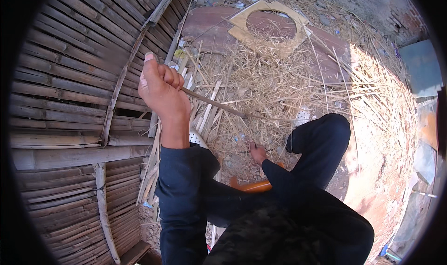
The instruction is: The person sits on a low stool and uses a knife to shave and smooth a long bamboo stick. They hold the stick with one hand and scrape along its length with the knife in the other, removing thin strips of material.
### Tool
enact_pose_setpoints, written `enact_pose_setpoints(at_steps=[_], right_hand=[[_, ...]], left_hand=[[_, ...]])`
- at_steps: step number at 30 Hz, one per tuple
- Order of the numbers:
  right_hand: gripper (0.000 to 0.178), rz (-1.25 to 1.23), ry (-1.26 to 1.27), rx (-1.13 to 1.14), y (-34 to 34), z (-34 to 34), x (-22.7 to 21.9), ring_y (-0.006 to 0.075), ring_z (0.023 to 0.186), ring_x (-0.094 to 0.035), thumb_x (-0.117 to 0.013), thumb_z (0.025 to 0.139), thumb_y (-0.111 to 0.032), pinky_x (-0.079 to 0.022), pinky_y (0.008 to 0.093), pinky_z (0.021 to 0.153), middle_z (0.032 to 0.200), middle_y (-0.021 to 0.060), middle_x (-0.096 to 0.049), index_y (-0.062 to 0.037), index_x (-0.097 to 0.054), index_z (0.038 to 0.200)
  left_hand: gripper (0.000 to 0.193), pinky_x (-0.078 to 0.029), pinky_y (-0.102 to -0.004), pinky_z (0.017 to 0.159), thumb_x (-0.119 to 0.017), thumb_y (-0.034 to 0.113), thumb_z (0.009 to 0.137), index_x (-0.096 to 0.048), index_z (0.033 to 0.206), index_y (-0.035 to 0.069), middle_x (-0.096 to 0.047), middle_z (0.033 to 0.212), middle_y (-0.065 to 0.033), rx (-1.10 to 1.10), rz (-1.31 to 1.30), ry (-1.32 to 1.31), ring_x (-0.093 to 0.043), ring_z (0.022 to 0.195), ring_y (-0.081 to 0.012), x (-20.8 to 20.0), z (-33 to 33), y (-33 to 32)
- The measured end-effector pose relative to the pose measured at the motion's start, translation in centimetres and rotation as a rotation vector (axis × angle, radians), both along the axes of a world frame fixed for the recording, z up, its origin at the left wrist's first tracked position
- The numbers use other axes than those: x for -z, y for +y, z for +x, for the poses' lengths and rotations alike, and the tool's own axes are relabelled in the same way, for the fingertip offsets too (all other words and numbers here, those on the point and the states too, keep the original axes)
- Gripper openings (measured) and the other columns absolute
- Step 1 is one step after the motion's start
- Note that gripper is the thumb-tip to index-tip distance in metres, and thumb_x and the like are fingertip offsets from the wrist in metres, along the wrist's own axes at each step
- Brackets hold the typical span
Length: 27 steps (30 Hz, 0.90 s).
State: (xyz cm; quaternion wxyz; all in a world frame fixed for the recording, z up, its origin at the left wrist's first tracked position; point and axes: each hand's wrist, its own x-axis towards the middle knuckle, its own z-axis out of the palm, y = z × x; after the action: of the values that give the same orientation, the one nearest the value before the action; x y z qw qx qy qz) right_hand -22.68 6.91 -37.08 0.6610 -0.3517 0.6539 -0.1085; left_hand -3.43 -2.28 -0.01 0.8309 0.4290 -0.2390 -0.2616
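Raised at the left, my left hand (pixel 165 88) is closed in a fist around a thin brown bamboo strip (pixel 214 103). The strip slants down to the right from the fist, over the straw and shavings. Lower, between my knees, my right hand (pixel 257 154) is closed near the ground. A small dark bit shows at its fingers, too little to name. Beneath my legs an orange stool (pixel 256 187) shows in part. White perforated shoes (pixel 198 138) are on my feet.
A slatted bamboo wall (pixel 70 83) rises close on the left, with pale split strips (pixel 210 107) lying beside it. Straw-like shavings (pixel 265 85) cover the ground. Farther off lies a tan board with a round hole (pixel 237 20). A grey-green panel (pixel 421 67) stands at the right.
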Motion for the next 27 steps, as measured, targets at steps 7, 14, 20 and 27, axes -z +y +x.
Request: enact_pose_setpoints(at_steps=[7, 14, 20, 27], right_hand=[[0.056, -0.729, -0.054, -0.159, -0.9, 1.8, -2.6, 0.0296, 0.066, -0.060, -0.043, 0.097, -0.048, -0.046, 0.0402, 0.064, 0.065, 0.0172, -0.054, 0.0040, -0.059, 0.084], [0.057, -0.124, 0.047, 0.002, -1.1, -1.7, 5.2, 0.0198, 0.043, -0.050, -0.045, 0.095, -0.054, -0.041, 0.0353, 0.045, 0.050, 0.0062, -0.045, -0.0020, -0.053, 0.072], [0.049, -0.521, -0.180, 0.046, -0.2, 1.2, -1.0, 0.0114, 0.045, -0.044, -0.043, 0.099, -0.044, -0.035, 0.0289, 0.044, 0.053, -0.0008, -0.042, -0.0050, -0.049, 0.070], [0.046, -0.390, -0.544, 0.016, -0.6, 2.9, -14.7, 0.0074, 0.048, -0.042, -0.044, 0.101, -0.040, -0.037, 0.0261, 0.047, 0.057, -0.0033, -0.040, -0.0058, -0.046, 0.070]], left_hand=[[0.046, -0.018, -0.0251, 0.043, -0.056, 0.031, 0.094, -0.031, 0.059, 0.016, -0.026, 0.051, 0.0050, -0.049, -0.004, 0.007, -0.021, 0.043, -0.0059, -0.1, 0.2, -1.0], [0.041, -0.026, -0.0256, 0.050, -0.044, 0.038, 0.098, -0.037, 0.066, 0.014, -0.031, 0.056, 0.0027, 0.046, -0.054, 0.066, -0.027, 0.049, -0.0083, -1.0, -0.4, -0.4], [0.032, -0.035, -0.0272, 0.067, -0.035, 0.034, 0.102, -0.051, 0.099, 0.007, -0.043, 0.077, 0.0002, 0.212, -0.188, 0.005, -0.039, 0.068, -0.0103, 0.3, 1.5, 0.5], [0.029, -0.044, -0.0300, 0.080, -0.052, 0.026, 0.098, -0.052, 0.118, 0.004, -0.050, 0.089, -0.0023, 0.299, -0.241, 0.034, -0.049, 0.083, -0.0119, -0.5, 1.3, 1.1]])
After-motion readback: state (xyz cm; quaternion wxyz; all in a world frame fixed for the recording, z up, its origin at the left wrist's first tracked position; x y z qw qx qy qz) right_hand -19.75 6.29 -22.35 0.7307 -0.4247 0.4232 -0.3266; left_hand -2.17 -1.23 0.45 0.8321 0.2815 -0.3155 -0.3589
